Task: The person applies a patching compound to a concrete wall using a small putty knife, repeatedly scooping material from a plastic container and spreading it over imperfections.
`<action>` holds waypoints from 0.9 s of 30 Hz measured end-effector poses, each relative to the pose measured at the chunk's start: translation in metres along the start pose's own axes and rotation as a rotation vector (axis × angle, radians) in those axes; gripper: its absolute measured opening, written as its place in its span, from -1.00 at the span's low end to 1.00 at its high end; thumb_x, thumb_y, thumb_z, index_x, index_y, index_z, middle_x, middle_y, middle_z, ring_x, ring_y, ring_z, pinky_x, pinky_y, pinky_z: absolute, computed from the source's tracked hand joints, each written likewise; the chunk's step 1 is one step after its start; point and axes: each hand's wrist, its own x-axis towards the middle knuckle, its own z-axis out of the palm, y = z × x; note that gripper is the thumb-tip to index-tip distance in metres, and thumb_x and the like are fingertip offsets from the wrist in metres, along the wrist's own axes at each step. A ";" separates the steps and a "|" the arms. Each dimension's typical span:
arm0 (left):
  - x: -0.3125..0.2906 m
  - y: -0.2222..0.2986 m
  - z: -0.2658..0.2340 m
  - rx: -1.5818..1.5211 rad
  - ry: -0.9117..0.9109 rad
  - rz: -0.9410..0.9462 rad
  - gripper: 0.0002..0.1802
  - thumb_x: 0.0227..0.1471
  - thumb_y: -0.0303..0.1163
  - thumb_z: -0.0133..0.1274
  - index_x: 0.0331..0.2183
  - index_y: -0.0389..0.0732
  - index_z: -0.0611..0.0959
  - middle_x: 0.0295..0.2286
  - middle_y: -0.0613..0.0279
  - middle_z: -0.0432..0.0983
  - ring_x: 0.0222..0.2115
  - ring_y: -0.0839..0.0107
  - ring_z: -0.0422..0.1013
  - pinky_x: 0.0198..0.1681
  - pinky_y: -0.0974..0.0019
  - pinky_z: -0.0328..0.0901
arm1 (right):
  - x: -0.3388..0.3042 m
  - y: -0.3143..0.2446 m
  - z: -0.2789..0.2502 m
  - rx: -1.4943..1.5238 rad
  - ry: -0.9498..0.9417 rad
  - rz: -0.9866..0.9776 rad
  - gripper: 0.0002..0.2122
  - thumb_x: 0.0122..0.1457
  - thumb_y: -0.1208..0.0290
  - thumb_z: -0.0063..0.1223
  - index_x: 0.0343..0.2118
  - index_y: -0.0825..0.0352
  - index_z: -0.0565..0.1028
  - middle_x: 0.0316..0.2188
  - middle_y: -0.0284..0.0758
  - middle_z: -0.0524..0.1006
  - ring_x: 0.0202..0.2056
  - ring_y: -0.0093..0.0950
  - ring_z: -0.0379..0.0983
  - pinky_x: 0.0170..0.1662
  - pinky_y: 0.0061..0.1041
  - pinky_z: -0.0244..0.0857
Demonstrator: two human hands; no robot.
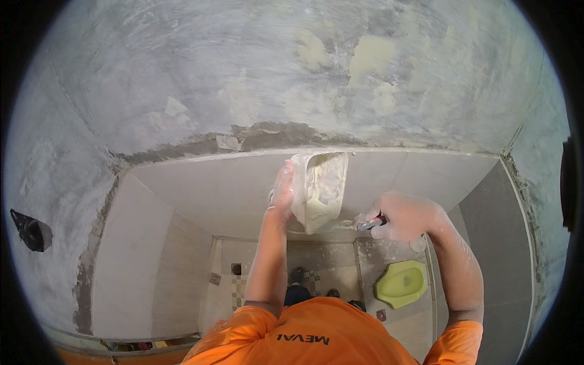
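In front of me my left hand (281, 190) holds a white plastic tub (299, 188) by its left side. The tub is tilted with its mouth toward the wall, and pale putty (327, 185) coats its inside. To the right of it, my right hand (406, 216) is wrapped round the dark handle of a putty knife (370, 224). The knife's blade points left, toward the lower end of the tub; whether the two touch I cannot tell. White dust or putty covers both hands and my right forearm.
Grey plastered wall (255, 73) with pale patches rises above a band of light tiles (213, 188). Far below lie the tiled floor, a yellow-green squat toilet (401, 284) and a drain (236, 268). A black fitting (30, 230) sticks out of the left wall.
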 end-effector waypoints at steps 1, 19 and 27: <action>0.005 0.003 -0.012 -0.008 -0.003 0.029 -0.16 0.32 0.31 -0.35 0.23 -0.23 0.39 0.05 0.03 0.47 0.03 0.15 0.47 0.08 0.05 0.42 | 0.012 0.002 -0.002 0.002 -0.056 -0.017 -0.79 0.01 0.43 0.03 -0.38 0.46 0.59 -0.64 -0.10 0.44 -0.58 -0.14 0.32 -0.39 -0.29 0.28; -0.108 0.164 -0.180 -0.326 0.033 0.024 0.05 0.21 0.49 -0.45 0.33 -0.22 0.20 0.20 -0.07 0.30 0.16 -0.04 0.35 0.21 -0.17 0.30 | 0.236 -0.016 0.209 2.153 0.182 -0.522 -0.65 0.23 0.35 0.04 -0.11 0.61 0.39 -0.50 -0.13 0.48 -0.75 -0.57 0.25 -0.76 -0.62 0.16; -0.107 0.183 -0.271 -0.257 0.277 0.078 0.04 0.22 0.48 -0.48 0.36 -0.18 0.16 0.27 -0.04 0.21 0.22 -0.04 0.26 0.28 -0.12 0.20 | 0.322 -0.099 0.188 1.795 0.672 -0.246 -0.68 0.36 0.24 -0.04 -0.01 0.41 0.39 -0.39 -0.24 0.49 -0.64 -0.55 0.29 -0.66 -0.61 0.14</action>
